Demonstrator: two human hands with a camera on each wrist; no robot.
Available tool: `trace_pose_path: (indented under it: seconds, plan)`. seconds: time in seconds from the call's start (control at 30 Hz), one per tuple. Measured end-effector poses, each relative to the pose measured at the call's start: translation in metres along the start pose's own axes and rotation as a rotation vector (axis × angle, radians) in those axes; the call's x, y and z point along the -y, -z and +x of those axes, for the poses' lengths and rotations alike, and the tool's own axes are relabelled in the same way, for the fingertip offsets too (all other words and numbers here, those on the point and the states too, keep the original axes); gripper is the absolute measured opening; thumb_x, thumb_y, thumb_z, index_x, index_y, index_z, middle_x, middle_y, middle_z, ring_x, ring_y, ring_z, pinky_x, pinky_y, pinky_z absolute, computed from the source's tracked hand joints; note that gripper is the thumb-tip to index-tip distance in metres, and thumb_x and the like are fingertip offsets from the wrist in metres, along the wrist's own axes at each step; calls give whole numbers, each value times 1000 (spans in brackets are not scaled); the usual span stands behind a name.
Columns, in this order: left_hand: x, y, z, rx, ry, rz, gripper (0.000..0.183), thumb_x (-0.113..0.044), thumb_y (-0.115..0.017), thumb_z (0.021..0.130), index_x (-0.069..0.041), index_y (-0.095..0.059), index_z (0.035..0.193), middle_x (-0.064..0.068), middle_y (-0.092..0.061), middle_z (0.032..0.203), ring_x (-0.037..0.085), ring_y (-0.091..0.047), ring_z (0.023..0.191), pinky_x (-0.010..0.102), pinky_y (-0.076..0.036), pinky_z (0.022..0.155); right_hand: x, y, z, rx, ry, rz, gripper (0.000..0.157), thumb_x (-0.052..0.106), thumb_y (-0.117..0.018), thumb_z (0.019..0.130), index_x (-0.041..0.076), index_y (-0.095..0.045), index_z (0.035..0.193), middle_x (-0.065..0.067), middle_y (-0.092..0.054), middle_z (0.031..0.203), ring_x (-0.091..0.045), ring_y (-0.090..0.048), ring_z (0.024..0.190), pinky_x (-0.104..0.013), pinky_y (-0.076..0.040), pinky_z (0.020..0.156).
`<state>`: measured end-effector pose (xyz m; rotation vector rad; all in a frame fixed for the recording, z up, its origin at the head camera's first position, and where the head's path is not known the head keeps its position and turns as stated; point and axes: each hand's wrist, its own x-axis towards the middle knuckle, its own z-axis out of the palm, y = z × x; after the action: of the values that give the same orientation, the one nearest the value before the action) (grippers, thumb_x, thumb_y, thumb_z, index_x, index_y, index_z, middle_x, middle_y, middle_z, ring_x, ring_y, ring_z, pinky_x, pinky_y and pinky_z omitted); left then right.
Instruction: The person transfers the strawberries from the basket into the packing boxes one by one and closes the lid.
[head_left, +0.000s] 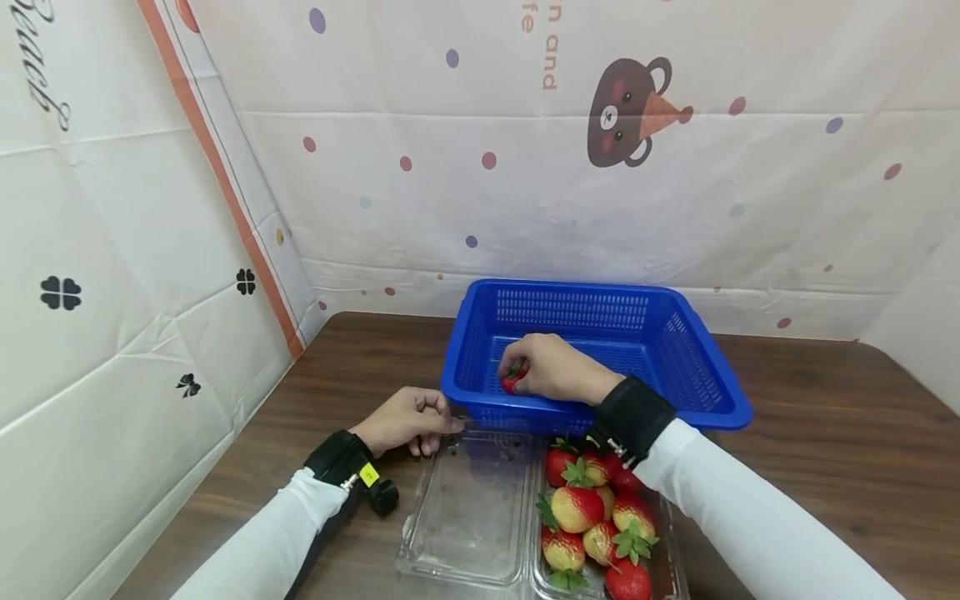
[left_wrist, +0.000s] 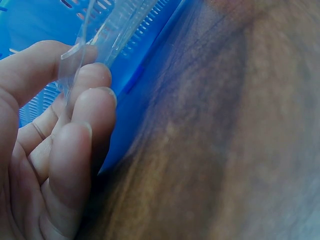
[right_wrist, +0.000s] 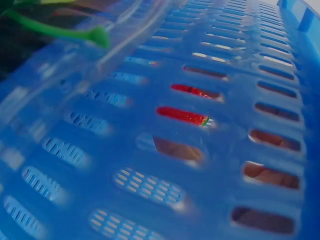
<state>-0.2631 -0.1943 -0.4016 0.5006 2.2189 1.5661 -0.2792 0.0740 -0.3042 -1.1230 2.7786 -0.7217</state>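
My right hand (head_left: 555,367) reaches over the front rim of a blue plastic basket (head_left: 600,287) and holds a red strawberry (head_left: 512,383) low inside it. Through the slots of the basket wall (right_wrist: 120,135), the right wrist view shows bits of the red strawberry (right_wrist: 182,115). To the left, my left hand (head_left: 408,421) pinches a corner of a clear plastic lid (head_left: 476,512) between thumb and fingers; the left wrist view shows this thin plastic edge (left_wrist: 72,62) close up. Joined to the lid, a clear box (head_left: 677,567) holds several red and pale-yellow strawberries (head_left: 577,508) with green leaves.
Everything stands on a dark brown wooden table (head_left: 817,450). A white printed cloth (head_left: 375,192) hangs behind and at the left. The basket's front edge sits right behind the clear box and lid. My right forearm (head_left: 750,508) passes over the box's right part.
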Motion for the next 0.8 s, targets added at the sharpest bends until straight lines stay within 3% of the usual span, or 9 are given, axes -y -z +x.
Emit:
trace_pose_path:
  seconds: [0.37,0.8]
  plan:
    - [1,0,0,6,-8,-8,29,-32,-75,83,-8,-59,81,3,-60,58,15,-55,48,21,-48,42,0,0,-11,-92,23,44,20,10,-73,84,13,-71,104,-4,-66,104,-17,-59,90,-40,-55,79]
    - [0,0,0,14,-15,-20,29,-30,-75,84,-6,-58,81,3,-59,57,15,-54,46,22,-49,42,-5,4,-26,-115,22,86,21,13,-73,85,17,-71,106,-1,-62,105,-17,-56,94,-40,-53,81]
